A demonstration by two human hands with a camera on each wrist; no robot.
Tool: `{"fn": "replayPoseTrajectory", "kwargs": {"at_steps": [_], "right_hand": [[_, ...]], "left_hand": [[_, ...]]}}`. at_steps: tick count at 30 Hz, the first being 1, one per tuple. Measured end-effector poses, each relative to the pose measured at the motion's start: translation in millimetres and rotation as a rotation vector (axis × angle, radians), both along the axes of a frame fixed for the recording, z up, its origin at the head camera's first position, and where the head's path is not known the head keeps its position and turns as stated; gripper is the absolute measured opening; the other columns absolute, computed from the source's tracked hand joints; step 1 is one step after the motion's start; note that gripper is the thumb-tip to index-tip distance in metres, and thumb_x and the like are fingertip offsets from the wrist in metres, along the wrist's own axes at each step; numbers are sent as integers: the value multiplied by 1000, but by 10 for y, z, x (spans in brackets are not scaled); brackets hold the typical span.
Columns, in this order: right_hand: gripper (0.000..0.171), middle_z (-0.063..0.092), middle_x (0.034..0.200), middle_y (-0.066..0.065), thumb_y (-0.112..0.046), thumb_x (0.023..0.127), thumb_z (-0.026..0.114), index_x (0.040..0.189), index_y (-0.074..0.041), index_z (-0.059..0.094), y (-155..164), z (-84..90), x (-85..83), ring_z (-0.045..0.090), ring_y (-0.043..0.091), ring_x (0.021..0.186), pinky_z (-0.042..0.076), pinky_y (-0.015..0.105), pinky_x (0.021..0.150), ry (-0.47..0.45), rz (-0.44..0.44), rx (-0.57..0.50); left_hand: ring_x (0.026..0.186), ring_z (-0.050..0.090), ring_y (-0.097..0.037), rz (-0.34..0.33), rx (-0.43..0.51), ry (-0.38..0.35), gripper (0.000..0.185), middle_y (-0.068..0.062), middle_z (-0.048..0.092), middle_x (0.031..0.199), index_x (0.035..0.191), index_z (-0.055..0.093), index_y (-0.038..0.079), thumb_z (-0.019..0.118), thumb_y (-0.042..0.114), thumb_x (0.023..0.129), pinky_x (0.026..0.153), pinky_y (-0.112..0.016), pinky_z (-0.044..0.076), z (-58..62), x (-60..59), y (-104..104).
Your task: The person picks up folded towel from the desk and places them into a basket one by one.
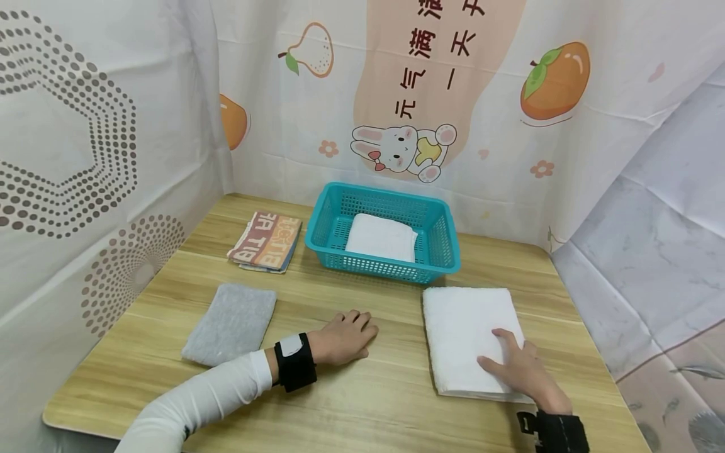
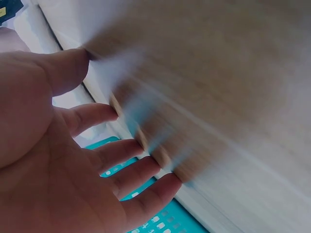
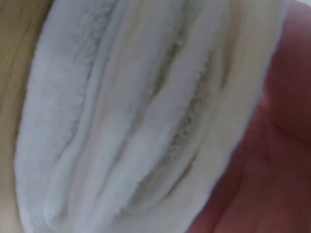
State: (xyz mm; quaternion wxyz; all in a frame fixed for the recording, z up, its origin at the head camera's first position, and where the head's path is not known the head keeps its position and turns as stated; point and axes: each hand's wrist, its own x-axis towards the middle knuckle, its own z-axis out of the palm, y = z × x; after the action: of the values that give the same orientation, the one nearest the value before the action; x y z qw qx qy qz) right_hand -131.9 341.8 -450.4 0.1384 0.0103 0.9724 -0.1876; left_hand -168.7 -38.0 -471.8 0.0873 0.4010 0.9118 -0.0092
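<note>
My right hand (image 1: 518,368) lies flat on the near right part of a folded white towel (image 1: 467,330) on the wooden table (image 1: 362,296). In the right wrist view the towel's (image 3: 136,121) stacked folded layers fill the frame, with my palm (image 3: 272,160) against them at the right. My left hand (image 1: 342,336) rests on bare table between the white towel and a folded grey towel (image 1: 231,324), holding nothing. In the blurred left wrist view its fingers (image 2: 121,170) are spread and relaxed.
A teal plastic basket (image 1: 323,233) stands at the back centre with a folded white towel (image 1: 381,237) inside; it (image 2: 160,218) also shows past my left fingers. A striped folded towel (image 1: 266,241) lies left of it. Printed curtains wall in the table.
</note>
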Motion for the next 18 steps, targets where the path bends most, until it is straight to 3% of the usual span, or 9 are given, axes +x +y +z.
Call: {"fn": "replayPoseTrajectory", "kwargs": {"at_steps": [8, 18], "right_hand": [[90, 33, 121, 51, -55, 88, 69, 145, 0, 26, -64, -20, 20, 48, 47, 93, 48, 49, 69, -12, -14, 31], [87, 36, 123, 50, -52, 87, 71, 144, -1, 30, -180, -14, 78, 44, 50, 103, 47, 52, 75, 2, 17, 26]], "left_hand": [[138, 39, -30, 2, -7, 3, 44, -12, 39, 151, 144, 45, 19, 49, 39, 105, 103, -46, 43, 1, -1, 21], [138, 39, -29, 6, -17, 3, 45, -11, 39, 151, 145, 44, 20, 48, 40, 105, 104, -45, 42, 5, -7, 19]]}}
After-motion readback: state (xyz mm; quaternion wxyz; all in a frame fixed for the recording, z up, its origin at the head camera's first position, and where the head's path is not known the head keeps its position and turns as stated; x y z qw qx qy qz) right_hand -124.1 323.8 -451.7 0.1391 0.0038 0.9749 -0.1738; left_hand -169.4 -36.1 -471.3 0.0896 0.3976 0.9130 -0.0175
